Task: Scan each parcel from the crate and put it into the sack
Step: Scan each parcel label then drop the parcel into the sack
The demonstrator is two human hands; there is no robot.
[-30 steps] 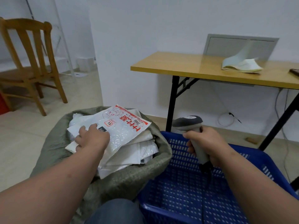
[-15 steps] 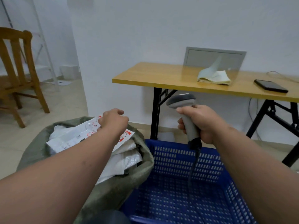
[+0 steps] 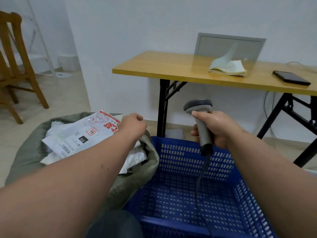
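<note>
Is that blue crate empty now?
Looks empty: the blue crate shows only bare mesh floor; its nearest corner sits behind the right arm.

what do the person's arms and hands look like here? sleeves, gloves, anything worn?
Both forearms are bare as far up as the picture shows: no sleeve in view. The left hand and the right hand wear no gloves. No watch, ring or band shows on either wrist or on the fingers that can be seen. No markings show.

Blue crate (image 3: 197,186) was wide open inside, only the scanner cord (image 3: 199,177) dangled in. Sack (image 3: 130,182) mouth was piled with parcels (image 3: 77,138). Table (image 3: 171,66) edge and black leg (image 3: 162,107) stood right behind.
</note>
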